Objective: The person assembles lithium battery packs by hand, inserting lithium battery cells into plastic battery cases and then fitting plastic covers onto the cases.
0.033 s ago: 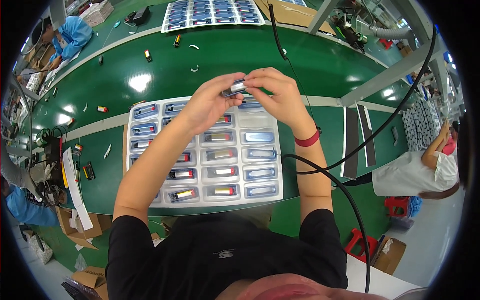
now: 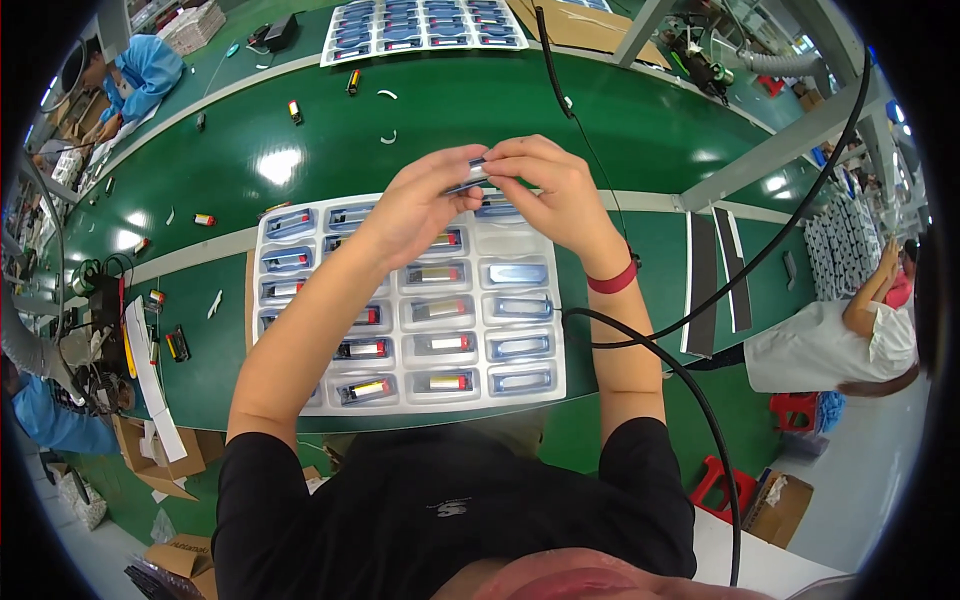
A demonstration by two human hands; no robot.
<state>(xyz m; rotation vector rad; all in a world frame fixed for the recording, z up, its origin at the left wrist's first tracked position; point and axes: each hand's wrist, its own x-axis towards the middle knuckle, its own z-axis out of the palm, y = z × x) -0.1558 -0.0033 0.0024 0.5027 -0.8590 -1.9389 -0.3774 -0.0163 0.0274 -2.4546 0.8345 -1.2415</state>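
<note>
On the table [image 2: 215, 350], the tray [image 2: 482, 345] lies along the near edge. Above the tray's far edge, toward its right corner, the left hand [image 2: 425, 195] grips a small case [image 2: 476, 173]; the right hand [image 2: 548, 185] pinches that case's right end. Rightward lie dark strips [image 2: 702, 290].

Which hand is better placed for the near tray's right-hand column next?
Probably the right hand: nearer that column of the white tray. The left hand sits farther left, its forearm crossing other columns. Both hold the small part.
</note>
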